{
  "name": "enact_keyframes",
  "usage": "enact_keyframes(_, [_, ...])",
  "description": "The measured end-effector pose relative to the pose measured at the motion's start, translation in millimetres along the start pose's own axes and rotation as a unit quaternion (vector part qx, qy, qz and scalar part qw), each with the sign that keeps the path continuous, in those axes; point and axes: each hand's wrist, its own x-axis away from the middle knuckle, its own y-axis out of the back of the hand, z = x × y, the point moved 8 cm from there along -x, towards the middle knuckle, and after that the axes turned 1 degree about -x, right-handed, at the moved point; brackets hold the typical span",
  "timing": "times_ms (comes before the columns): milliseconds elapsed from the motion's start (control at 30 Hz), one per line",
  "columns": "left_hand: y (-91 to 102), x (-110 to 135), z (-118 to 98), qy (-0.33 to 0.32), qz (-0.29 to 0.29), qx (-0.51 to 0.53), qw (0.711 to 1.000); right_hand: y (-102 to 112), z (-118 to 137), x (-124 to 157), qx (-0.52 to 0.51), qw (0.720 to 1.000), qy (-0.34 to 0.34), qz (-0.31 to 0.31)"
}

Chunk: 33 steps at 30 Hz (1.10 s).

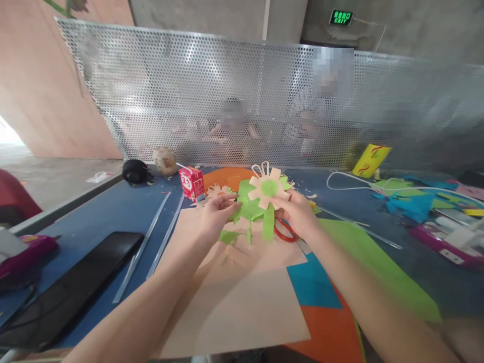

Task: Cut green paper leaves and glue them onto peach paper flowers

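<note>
My right hand (pixel 297 209) pinches a paper flower (pixel 269 188) with pale peach petals, a round green centre and a green strip hanging below. Between my hands is a crumpled piece of green paper (pixel 249 200), and the fingers of my left hand (pixel 223 212) close on its left edge. Under my right fingers lie scissors with red handles (pixel 285 232), their blades hidden. Beneath both hands spread sheets of peach paper (pixel 242 302) with small green scraps on them. Another peach paper flower (pixel 218 192) lies just beyond my left hand.
A red drink carton (pixel 191 183) with a straw stands behind my left hand. Clear glue sticks (pixel 141 247) and a black phone-like slab (pixel 75 282) lie left. Green paper (pixel 374 262), blue paper (pixel 313 280) and a white cable (pixel 397 181) are right. A perforated metal panel (pixel 170 91) borders the back.
</note>
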Motion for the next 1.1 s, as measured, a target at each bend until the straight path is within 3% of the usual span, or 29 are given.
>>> enact_keyframes(233, [-12.8,2.1,4.3,-0.028,0.037,-0.017,0.999,-4.4,-3.7,0.0,0.000,0.999,-0.027,0.027])
enact_keyframes(533, [-14.3,4.3,7.2,0.006,0.041,0.034,0.999,0.9,-7.5,0.5,-0.019,0.998,-0.052,-0.015])
enact_keyframes(833, [-15.7,6.0,10.4,0.042,0.028,0.057,0.997,-10.0,-5.9,5.8,-0.014,0.997,-0.055,0.052])
enact_keyframes(1100, [-25.8,10.6,8.3,0.036,0.083,0.079,0.993,-7.5,-8.4,3.6,-0.004,0.998,-0.047,0.052])
